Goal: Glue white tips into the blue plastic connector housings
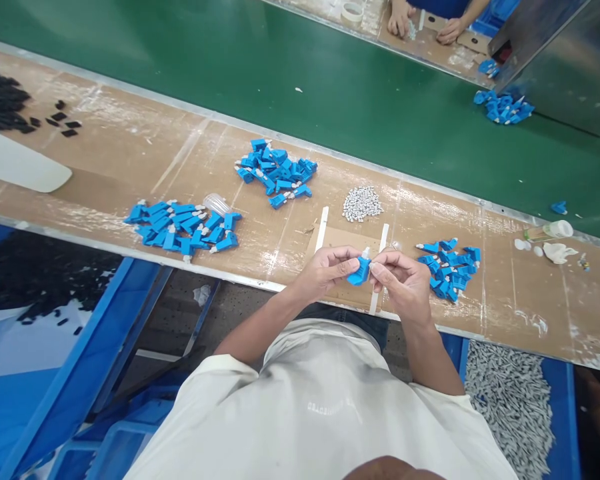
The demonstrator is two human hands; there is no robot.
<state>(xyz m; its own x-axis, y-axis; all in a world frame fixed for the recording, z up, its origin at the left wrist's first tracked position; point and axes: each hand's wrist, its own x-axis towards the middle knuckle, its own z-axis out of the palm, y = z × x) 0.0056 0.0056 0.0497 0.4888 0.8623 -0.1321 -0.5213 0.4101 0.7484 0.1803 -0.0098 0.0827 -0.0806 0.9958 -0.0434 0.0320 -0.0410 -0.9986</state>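
Between my two hands, above a taped cardboard piece (347,241), is a blue plastic part (360,272) with a white tip pointing up. My left hand (333,268) pinches it from the left with thumb and fingers. From the right, the closed fingertips of my right hand (399,275) meet its side; whether they hold a separate small piece is hidden. A heap of small grey pieces (363,203) lies just beyond my hands. Right of my right hand is a pile of blue parts (450,270) with white tips.
More blue parts lie in a left pile (183,227) and a back pile (276,170). Black pieces (3,100) sit far left. A green conveyor belt (300,113) runs behind the bench. A bin of grey pieces (510,407) stands lower right. Another person's hands (450,31) work across the belt.
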